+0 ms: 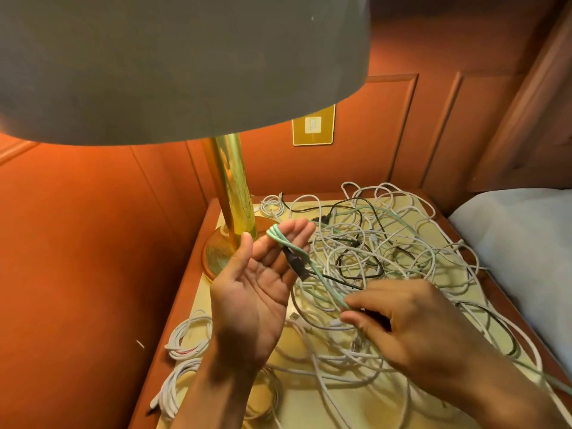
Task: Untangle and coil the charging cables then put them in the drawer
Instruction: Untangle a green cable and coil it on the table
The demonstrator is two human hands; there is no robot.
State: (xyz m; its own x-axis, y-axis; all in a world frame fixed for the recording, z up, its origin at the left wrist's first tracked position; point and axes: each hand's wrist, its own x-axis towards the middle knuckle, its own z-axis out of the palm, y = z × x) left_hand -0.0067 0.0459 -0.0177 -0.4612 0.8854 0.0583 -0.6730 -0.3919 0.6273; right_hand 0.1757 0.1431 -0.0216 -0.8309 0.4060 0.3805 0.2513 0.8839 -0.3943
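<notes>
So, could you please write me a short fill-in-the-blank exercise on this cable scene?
1. The right hand pinches the cable looped round the left hand fingers; its colour is ___.
2. The plug lying across the left hand is ___.
3. The coils beside the left wrist are ___.
Missing words: green; black; white.

a: nightstand (188, 274) — pale top, wood rim. what's on it?
b: brass lamp base (216, 255) far left. loose tangle of white and black cables (387, 252) over most of the top, mint cable (325, 283) rising out of it.
a: near-left corner?
b: coiled white bundles (188, 339) — two, close together.
</notes>
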